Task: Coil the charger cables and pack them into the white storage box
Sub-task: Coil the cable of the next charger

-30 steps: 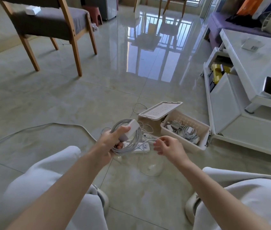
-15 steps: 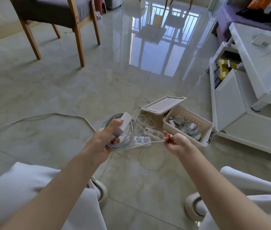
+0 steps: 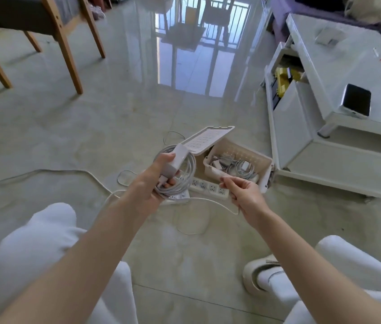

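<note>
My left hand (image 3: 153, 181) grips a white charger brick (image 3: 177, 157) together with the grey cable coil (image 3: 186, 176) wound around it. A loose tail of that cable (image 3: 210, 202) runs from the coil to my right hand (image 3: 246, 196), which pinches it between thumb and fingers. Just beyond the hands stands the white storage box (image 3: 265, 170), its lid (image 3: 207, 139) flipped open to the left. Several coiled cables and adapters (image 3: 234, 166) lie inside the box.
A white power strip (image 3: 206, 187) lies on the tiled floor under my hands, its cord (image 3: 44, 171) trailing left. A white low table (image 3: 339, 94) with a phone (image 3: 356, 102) stands at the right. A wooden chair (image 3: 63, 38) is at the far left. My knees and a slipper (image 3: 258, 272) frame the bottom.
The free cable tail is shorter and the coil is thicker. My right hand has shifted right toward the box front. The camera has tipped down and closer.
</note>
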